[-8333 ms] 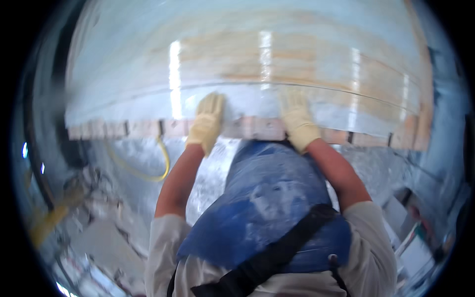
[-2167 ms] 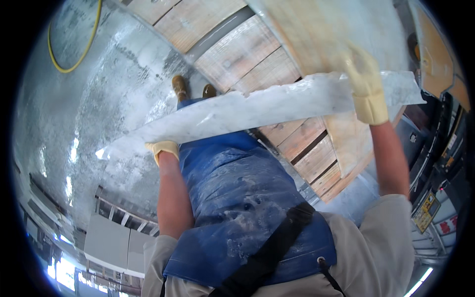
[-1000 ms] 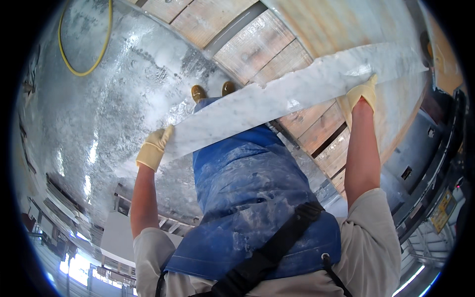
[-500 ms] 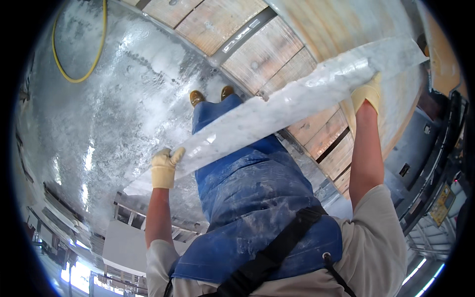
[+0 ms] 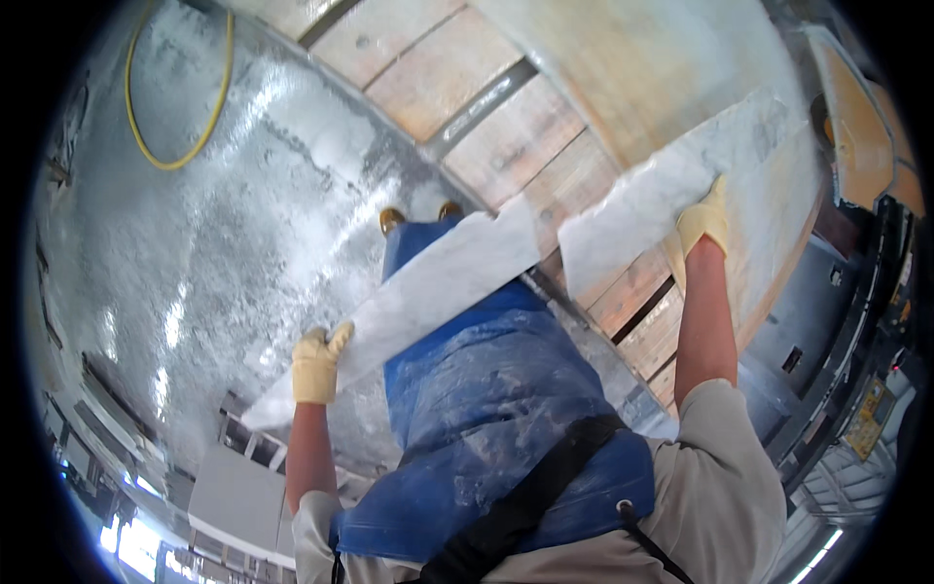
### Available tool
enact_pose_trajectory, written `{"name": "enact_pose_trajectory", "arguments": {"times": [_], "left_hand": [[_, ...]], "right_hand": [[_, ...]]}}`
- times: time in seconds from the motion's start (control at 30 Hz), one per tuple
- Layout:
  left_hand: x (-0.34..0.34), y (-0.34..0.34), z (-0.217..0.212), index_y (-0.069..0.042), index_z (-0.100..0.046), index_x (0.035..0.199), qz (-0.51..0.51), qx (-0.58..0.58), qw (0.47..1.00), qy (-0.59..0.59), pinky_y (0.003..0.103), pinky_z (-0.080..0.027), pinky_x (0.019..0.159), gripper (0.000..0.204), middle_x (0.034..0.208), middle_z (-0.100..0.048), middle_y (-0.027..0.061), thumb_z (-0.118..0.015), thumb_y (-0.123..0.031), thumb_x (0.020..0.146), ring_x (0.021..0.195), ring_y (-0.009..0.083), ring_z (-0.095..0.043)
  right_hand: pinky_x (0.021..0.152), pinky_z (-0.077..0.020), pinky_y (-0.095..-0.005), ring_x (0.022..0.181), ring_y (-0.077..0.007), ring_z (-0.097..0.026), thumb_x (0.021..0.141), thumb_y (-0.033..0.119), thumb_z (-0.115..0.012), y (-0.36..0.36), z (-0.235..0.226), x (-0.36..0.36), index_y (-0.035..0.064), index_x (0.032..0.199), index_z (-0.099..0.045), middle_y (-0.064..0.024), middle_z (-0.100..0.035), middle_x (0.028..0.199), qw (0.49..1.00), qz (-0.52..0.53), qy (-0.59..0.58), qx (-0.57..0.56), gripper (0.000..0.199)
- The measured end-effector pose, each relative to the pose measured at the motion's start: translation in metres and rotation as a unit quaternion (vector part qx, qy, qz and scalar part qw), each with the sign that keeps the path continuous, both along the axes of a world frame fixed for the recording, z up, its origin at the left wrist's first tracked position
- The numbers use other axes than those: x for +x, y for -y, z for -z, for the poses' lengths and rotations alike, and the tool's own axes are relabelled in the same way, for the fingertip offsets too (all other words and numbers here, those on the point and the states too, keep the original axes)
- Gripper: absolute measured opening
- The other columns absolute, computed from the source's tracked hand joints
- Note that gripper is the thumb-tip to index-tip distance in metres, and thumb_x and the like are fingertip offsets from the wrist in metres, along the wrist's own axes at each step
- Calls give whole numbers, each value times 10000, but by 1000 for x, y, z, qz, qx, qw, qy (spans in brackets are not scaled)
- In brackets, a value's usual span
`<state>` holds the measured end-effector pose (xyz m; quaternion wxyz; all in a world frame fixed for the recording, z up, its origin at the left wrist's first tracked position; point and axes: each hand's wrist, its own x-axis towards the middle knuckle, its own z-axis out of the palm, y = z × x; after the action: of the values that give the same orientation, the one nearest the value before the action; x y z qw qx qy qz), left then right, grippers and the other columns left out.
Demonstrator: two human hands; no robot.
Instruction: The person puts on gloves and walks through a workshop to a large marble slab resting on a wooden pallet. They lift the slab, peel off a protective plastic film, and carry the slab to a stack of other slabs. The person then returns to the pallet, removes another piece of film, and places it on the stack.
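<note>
Two pieces of a long white stone slab lie across my front, with an open gap between their broken ends. My left hand (image 5: 317, 366), in a cream glove, grips the left piece (image 5: 440, 284) near its outer end, thumb over the top edge. That piece slants across my blue apron (image 5: 501, 389). In a matching glove, my right hand (image 5: 702, 224) is closed on the edge of the right piece (image 5: 623, 219), its fingers partly hidden. The right piece reaches over a larger pale slab (image 5: 671, 58) on the table.
A slatted wooden table (image 5: 516, 136) runs diagonally on my right. The wet grey floor (image 5: 253, 195) spreads to my left, where a yellow hose (image 5: 216, 107) lies curled. Machinery (image 5: 866, 389) stands at the far right. A pale box-shaped block (image 5: 233, 496) sits at lower left.
The single long slab has snapped in two near its middle, and a gap has opened between the halves. My right hand has come slightly down and left; my left hand has lowered a little.
</note>
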<state>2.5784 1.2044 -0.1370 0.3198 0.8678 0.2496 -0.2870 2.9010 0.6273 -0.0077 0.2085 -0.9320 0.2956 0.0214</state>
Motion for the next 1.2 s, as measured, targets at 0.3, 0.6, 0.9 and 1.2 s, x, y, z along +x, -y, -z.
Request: {"name": "enact_pose_trajectory", "arguments": {"times": [0.3,0.6,0.9,1.2], "left_hand": [[-72,4,-254,57,-734,953,-138,37,990,-9,476,-492,741,699,781,-694,248,-612,-631,955,730,401,-643],[-261,-116,-224,62,-755,882,-217,51,973,57,510,-504,755,804,758,-719,233,-509,-696,995,740,395,-685],[-521,-309,-168,-22,-641,1330,-207,44,976,53,501,-518,962,618,1173,-695,333,-492,-533,1015,1121,486,-666],[-617,-450,-165,-323,-102,1675,-194,70,974,-90,528,-540,926,822,1294,-626,284,-417,-10,983,1106,432,-679]], "right_hand": [[984,-522,-351,1142,-245,-645,982,681,-566,-5,-169,13,-39,1387,-574,-133,-690,1270,865,95,261,418,825],[838,-554,-368,923,-199,-659,950,591,-702,-197,-257,-98,-31,1135,-666,-123,-705,1068,789,-14,355,502,650],[769,-542,-350,832,-170,-654,944,604,-704,-480,-274,-257,-23,1000,-710,-89,-716,952,889,-136,272,341,630],[789,-511,-424,823,-257,-637,915,639,-690,-798,-185,-303,-123,1057,-706,-189,-738,943,880,-424,158,145,776]]}}
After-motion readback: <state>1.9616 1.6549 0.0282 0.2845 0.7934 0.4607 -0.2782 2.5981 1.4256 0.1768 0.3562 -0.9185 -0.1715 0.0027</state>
